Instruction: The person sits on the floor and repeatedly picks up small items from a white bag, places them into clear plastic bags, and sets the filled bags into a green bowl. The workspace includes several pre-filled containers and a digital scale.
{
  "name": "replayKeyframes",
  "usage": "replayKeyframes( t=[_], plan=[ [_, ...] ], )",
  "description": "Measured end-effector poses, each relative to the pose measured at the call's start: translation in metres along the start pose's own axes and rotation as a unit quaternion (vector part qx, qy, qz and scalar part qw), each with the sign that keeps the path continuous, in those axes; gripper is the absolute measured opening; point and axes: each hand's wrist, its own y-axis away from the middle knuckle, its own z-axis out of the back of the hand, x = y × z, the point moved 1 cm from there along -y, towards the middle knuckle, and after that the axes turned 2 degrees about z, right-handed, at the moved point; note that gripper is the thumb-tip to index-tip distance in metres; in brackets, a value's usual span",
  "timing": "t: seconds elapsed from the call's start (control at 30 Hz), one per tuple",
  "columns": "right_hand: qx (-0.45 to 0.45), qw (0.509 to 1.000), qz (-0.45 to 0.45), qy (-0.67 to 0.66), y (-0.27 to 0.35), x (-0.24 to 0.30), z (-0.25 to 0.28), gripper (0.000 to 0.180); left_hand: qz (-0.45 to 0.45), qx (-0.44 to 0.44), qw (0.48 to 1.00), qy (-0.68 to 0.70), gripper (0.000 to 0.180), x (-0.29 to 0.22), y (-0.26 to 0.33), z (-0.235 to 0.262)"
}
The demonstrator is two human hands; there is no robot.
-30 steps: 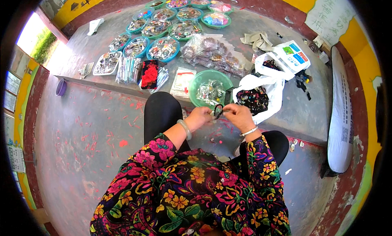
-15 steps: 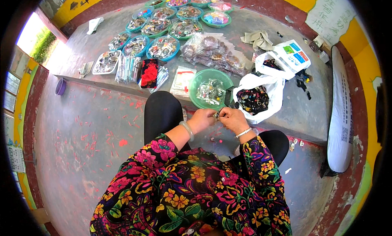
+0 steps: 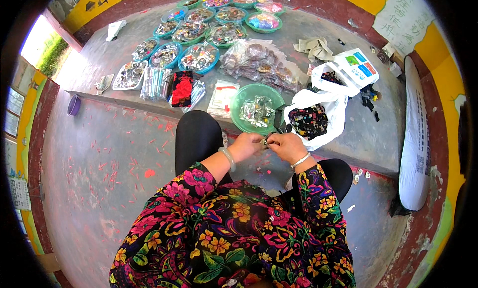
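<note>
My left hand point(image 3: 247, 146) and my right hand point(image 3: 287, 147) meet in front of the green basin point(image 3: 238, 104), fingertips pinched together. Between them is something small with a dark part, too small to make out. A black strip point(image 3: 279, 117) rises from near my right fingers to the basin's right rim. Inside the basin lie several small clear packets point(image 3: 258, 111) with mixed contents. Right of it stands an open white plastic bag point(image 3: 334, 124) holding a heap of small dark, multicoloured pieces point(image 3: 308, 122).
Behind the basin spreads a pile of clear bags with brown pieces point(image 3: 261, 64). Several filled basins point(image 3: 199, 58) cover the raised ledge farther back. White-and-red packets point(image 3: 223, 96) and a black-and-red pouch point(image 3: 181, 89) lie left. A purple tub point(image 3: 73, 105) sits near the ledge's left end.
My right hand and wrist have shifted very slightly, with the fingertips still pressed toward my left hand's. The things around stand as before.
</note>
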Motion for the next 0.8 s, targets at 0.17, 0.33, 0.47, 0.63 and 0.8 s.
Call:
replayKeyframes(
  t=[0.17,0.33,0.47,0.63,0.8],
  plan=[
    [0.042,0.986,-0.07,-0.144,0.0,0.007,0.009,0.016,-0.004,0.023,0.999,0.037,0.021,-0.008,0.004,0.0],
    [-0.021,0.996,0.025,0.08,0.001,0.008,0.009,0.012,-0.001,-0.011,0.999,0.041,0.019,-0.01,0.005,0.0],
    [-0.019,0.984,0.046,0.17,0.002,0.005,0.006,0.011,0.011,-0.016,1.0,0.019,0.018,-0.016,0.01,0.0],
    [-0.007,0.99,0.073,0.121,0.004,-0.003,0.005,0.01,0.005,0.027,0.998,0.049,0.021,-0.006,0.004,0.001],
    [0.043,0.994,0.092,-0.033,0.003,-0.002,0.014,0.009,-0.002,0.076,0.994,0.077,0.021,-0.008,0.005,0.004]
  ],
)
